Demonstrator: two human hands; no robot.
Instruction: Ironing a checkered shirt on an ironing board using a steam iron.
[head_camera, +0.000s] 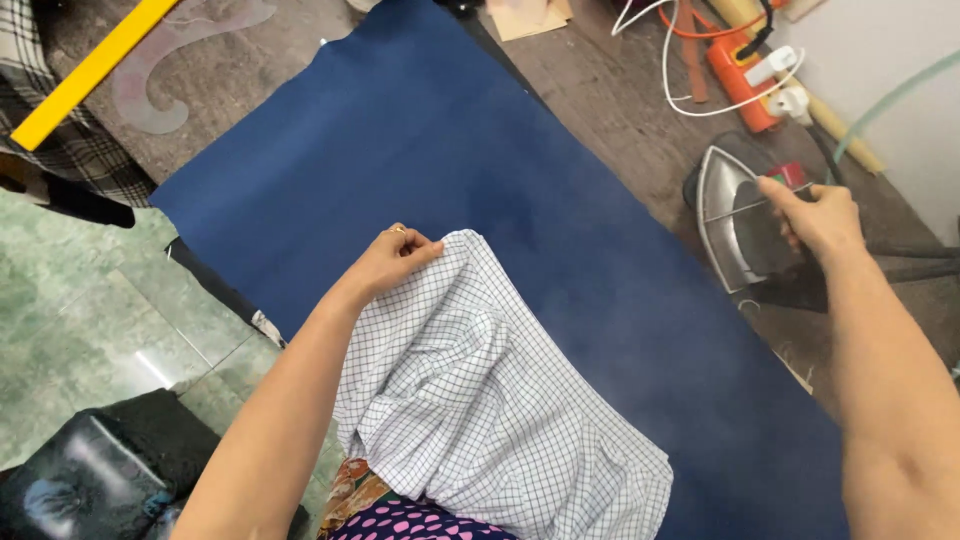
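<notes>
A white checked cloth (480, 400) lies bunched on a dark blue sheet (430, 150) that covers the worktop. My left hand (395, 258) pinches the cloth's far edge at its top left corner. Off to the right, my right hand (820, 215) is closed around the handle of a clothes iron (725, 215). The iron rests tipped up on a dark stand beside the blue sheet, its metal soleplate facing left.
A yellow ruler (90, 70) and a clear curved template (165, 65) lie at the back left. An orange power strip (740, 75) with white cables sits at the back right. Green tiled floor (70, 310) and a black bag (90, 480) are on the left.
</notes>
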